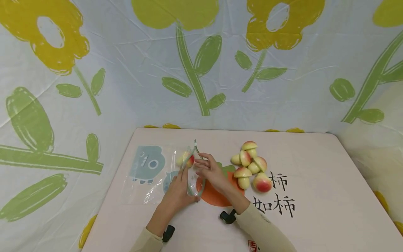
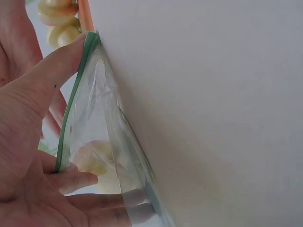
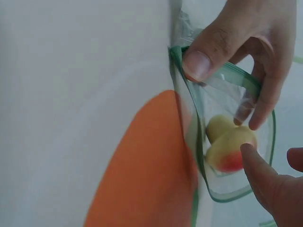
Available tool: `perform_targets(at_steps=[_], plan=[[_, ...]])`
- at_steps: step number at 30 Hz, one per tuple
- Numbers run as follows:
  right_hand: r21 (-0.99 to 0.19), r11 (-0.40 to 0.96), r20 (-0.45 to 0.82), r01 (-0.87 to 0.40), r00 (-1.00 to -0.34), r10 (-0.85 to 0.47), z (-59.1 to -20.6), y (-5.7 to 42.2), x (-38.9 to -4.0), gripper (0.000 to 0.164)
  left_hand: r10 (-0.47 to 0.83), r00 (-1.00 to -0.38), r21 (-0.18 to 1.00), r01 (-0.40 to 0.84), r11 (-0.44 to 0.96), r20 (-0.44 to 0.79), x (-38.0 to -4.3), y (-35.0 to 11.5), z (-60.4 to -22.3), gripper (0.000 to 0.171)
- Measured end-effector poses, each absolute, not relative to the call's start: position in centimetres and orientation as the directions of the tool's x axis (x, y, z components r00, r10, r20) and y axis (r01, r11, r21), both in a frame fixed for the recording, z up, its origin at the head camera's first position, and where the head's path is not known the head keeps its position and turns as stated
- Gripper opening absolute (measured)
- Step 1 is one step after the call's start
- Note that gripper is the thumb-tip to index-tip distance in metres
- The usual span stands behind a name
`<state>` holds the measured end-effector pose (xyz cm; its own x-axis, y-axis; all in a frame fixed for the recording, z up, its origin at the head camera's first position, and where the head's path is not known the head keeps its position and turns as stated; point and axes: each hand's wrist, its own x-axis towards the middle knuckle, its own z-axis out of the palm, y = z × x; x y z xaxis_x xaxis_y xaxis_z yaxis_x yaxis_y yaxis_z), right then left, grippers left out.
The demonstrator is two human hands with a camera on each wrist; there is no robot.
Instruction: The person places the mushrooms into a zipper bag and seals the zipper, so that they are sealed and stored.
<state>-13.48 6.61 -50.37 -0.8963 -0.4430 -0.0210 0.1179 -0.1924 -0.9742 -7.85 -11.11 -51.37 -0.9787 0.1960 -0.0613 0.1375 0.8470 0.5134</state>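
A clear zip bag [image 1: 151,194] with a green seal and blue monster prints lies at the left of the table. My left hand [image 1: 177,192] grips it at the mouth, thumb [image 2: 61,61] at one end of the green seal and fingers spread along the other side, so the mouth gapes. Inside, just past the mouth, lies a toy mushroom [image 3: 232,151], cream with a red-tinged cap. My right hand [image 1: 214,175] is at the gaping mouth with its fingers extended; in the right wrist view a fingertip [image 3: 248,151] overlaps the mushroom's cap.
Several more toy mushrooms [image 1: 250,164] are heaped right of my right hand. The pale tabletop [image 1: 327,182] carries a printed orange persimmon [image 1: 217,194] and black characters [image 1: 278,203]. A flowered cloth [image 1: 126,87] hangs behind and at the sides.
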Motion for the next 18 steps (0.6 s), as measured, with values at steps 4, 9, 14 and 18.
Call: perform_targets(at_steps=[4,9,14,18], plan=[[-0.983,-0.166,0.005,0.077,-0.895,-0.446,-49.6,8.0,-12.9,0.057,0.188,-0.980,0.524,0.130,0.841,-0.059,-7.9,-11.1,-51.4,0.129],[-0.990,-0.136,0.030,0.035,-0.893,-0.449,-48.5,10.0,-12.2,0.052,0.187,-0.981,0.524,0.133,0.841,-0.051,-7.9,-11.1,-51.4,0.130],[-0.993,-0.120,0.056,-0.006,-0.906,-0.419,-47.4,12.1,-11.3,0.051,0.185,-0.981,0.531,0.131,0.837,-0.050,-7.8,-11.0,-51.4,0.131],[-0.991,-0.126,0.101,-0.054,-0.911,-0.400,-46.7,13.6,-10.7,0.051,0.178,-0.982,0.536,0.120,0.836,-0.058,-7.8,-11.0,-51.3,0.130]])
